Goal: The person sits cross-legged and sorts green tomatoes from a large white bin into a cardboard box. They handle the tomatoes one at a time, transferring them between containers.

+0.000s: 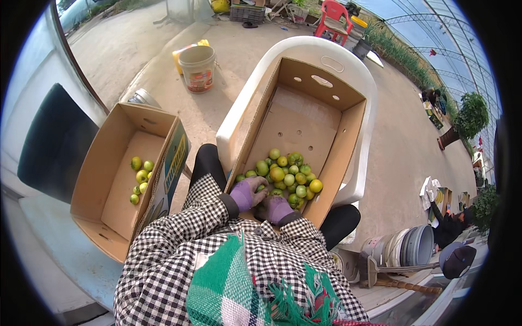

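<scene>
Before me a large cardboard box (346, 150) rests on a white plastic chair (367, 122). Green and yellowish tomatoes (277, 174) are heaped in its near end. My left hand (248, 191), in a purple glove with dirty fingers, is at the near left edge of the heap, its fingertips at a green tomato. Close beside it, my right hand (276, 208), gloved the same way, reaches low among the tomatoes; its fingers are partly hidden, so its hold cannot be told. A second cardboard box (98, 163) on my left holds several green tomatoes (142, 176).
A plastic bucket (197, 69) stands on the floor beyond the boxes. Stacked buckets (408, 246) lie at the lower right, near a cap (457, 260). A red plastic chair (333, 20) is at the back. Another person (448, 228) is at the far right.
</scene>
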Action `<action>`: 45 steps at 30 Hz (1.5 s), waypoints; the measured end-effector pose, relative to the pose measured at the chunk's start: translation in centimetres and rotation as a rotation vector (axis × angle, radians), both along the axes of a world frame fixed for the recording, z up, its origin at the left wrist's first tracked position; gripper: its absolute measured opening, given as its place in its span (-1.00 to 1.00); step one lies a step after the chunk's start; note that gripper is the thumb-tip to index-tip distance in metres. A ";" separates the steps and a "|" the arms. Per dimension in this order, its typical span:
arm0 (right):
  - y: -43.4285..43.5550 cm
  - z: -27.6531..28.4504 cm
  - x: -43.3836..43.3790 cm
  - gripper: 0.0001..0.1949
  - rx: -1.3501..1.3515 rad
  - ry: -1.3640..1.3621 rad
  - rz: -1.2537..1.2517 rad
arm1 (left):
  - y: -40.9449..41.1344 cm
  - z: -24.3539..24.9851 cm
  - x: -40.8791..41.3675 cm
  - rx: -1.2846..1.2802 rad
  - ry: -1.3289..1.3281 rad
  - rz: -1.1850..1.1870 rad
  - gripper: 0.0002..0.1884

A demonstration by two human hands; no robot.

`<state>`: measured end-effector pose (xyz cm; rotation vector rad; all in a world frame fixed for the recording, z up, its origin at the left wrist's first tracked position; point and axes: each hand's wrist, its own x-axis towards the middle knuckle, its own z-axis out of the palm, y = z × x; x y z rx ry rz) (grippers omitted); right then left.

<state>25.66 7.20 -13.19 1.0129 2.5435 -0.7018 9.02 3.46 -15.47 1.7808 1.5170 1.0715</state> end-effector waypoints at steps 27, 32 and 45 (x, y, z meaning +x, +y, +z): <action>0.7 -2.1 1.2 -0.53 0.141 0.111 -0.229 | 0.3 -0.6 0.1 0.046 0.117 0.012 -0.83; 0.8 -4.1 1.6 -0.60 0.088 0.188 -0.226 | 0.1 -0.1 0.1 0.022 0.090 -0.073 -0.85; 1.7 -6.0 0.2 -0.53 0.102 -0.130 -0.017 | -0.2 -0.6 0.1 -0.014 0.076 -0.087 -0.79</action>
